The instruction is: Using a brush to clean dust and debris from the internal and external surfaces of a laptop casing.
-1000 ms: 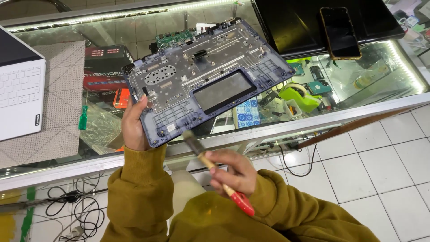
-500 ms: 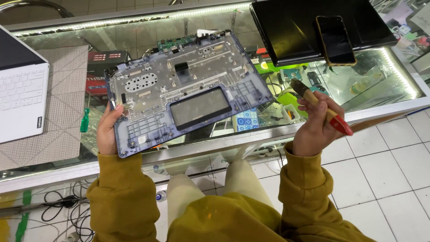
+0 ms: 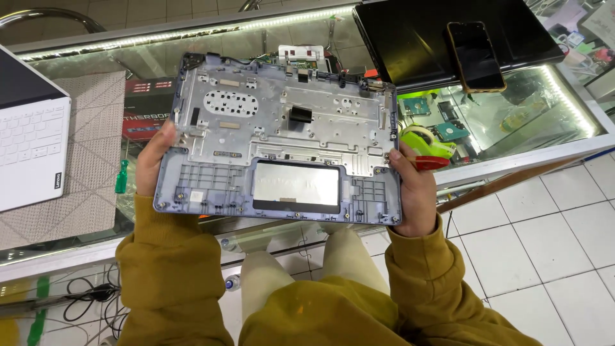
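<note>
Both hands held the laptop palmrest shell (image 3: pixel 278 144) flat above the glass desk (image 3: pixel 512 128), left hand (image 3: pixel 154 163) and right hand (image 3: pixel 413 192) pinching opposite edges; right also kept the red-handled brush (image 3: pixel 428 161).

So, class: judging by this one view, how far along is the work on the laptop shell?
Done: the laptop shell is stripped to bare metal, touchpad back exposed. In hand: left hand and right hand grip its side edges above the glass counter; the right also holds a red-handled brush. Left: a small board remains at the top edge.
</note>
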